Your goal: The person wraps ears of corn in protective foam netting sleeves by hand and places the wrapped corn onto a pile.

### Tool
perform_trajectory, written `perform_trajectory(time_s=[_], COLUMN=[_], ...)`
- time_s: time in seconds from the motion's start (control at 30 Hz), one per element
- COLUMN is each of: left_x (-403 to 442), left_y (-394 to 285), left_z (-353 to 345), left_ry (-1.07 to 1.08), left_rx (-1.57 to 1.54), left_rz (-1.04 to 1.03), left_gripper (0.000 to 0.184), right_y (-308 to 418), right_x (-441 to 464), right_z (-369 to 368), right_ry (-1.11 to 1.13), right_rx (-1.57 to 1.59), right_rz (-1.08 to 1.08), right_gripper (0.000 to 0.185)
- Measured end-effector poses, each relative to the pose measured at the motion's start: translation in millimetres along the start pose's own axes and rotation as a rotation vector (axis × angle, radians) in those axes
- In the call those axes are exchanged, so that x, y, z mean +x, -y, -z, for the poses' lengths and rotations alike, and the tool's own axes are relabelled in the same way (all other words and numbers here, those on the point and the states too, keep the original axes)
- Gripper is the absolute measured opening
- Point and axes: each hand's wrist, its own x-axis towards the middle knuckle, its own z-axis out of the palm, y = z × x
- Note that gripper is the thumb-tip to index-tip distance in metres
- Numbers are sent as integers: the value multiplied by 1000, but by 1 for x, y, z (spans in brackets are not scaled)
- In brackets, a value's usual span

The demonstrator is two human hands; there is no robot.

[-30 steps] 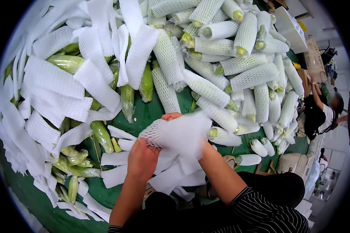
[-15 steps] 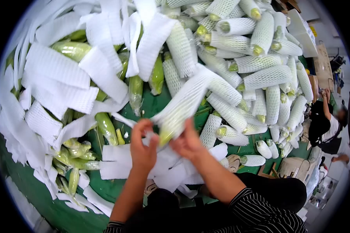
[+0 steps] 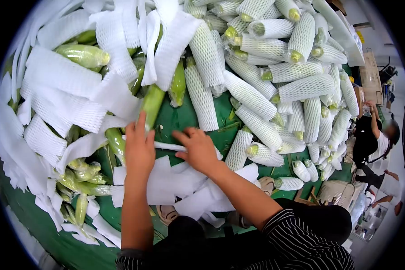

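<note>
My left hand [image 3: 139,143] is closed around the lower end of a long green vegetable [image 3: 154,104] in clear film. The vegetable's upper part lies under white foam net sleeves [image 3: 177,45]. Fingers apart and slightly blurred, my right hand [image 3: 197,147] holds nothing that I can see. It hovers by a thin white foam strip [image 3: 168,146] that runs between the two hands. Beyond it lies a vegetable in a net sleeve [image 3: 202,99]. More loose sleeves [image 3: 166,186] are spread just in front of my body.
Many sleeved vegetables [image 3: 301,90] are heaped at the right. Film-wrapped ones [image 3: 83,55] lie among foam sleeves [image 3: 58,74] at the left. Green sheeting [image 3: 175,119] covers the surface below. Other people [image 3: 378,139] are at the far right.
The sleeved vegetable between my hands has been let go. My left hand has moved left and up to a green vegetable. My right hand has moved slightly left and opened.
</note>
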Motion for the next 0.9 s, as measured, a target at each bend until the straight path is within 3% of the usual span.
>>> perform_trajectory(time_s=[0.03,0.13,0.17,0.27,0.3,0.4,0.43,0.47,0.53,0.6,0.7,0.8,0.9], left_x=[-9,-13,-3,23,24,4,-2,-9,-11,-14,-18,-22,-29], left_y=[-16,-26,-27,-17,-31,-70,-78,-84,-96,-93,-90,-69,-47], left_z=[32,69,62,-15,-14,1,2,7,2,-15,-17,-21,-27], left_ry=[-4,-246,-380,-133,-106,-95,-132,-76,3,-53,-78,-69,-155], left_rx=[-17,-23,-29,-773,-678,-543,-605,-672,-614,-674,-781,-805,-855], left_rz=[-24,-324,-439,170,106,-162,-307,-306,-274,-326,-231,-100,-103], left_gripper=[43,19,17,23,23,34,42,55,54,48,36,30,21], right_y=[-2,-17,-18,-8,-4,10,11,15,43,42,51,58,48], right_x=[1,-4,-12,-24,-25,-18,-20,-23,-24,-21,-36,-44,-46], right_z=[-5,-6,5,31,43,52,61,64,48,22,15,29,39], right_ry=[123,45,-1,-154,-221,-420,-368,-314,-570,-731,-756,-642,-456], right_rx=[-71,415,352,459,426,873,893,904,1214,997,867,754,607], right_rz=[2,201,236,226,223,-122,-40,30,155,125,127,188,318], right_gripper=[32,31,34,33,28,23,21,19,19,18,26,36,39])
